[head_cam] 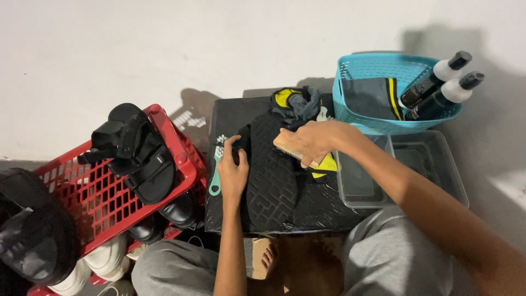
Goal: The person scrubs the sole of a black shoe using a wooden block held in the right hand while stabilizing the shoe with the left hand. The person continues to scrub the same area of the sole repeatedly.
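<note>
A black sandal [269,172] lies sole up on a black wrapped box [307,211] in front of me. My left hand [232,171] grips its left edge near the top. My right hand [308,141] holds a wooden-backed brush [285,144] pressed on the sole's upper right part. A grey cloth [300,104] and a yellow patch [283,97] lie just behind the sandal. A teal-handled small brush [215,181] rests on the box beside my left hand.
A red plastic crate [101,192] at left carries a black strapped sandal [137,151], with black and white shoes under it. A teal basket [383,87] at back right holds two dark bottles [438,87]. A clear plastic tub [405,170] sits at right.
</note>
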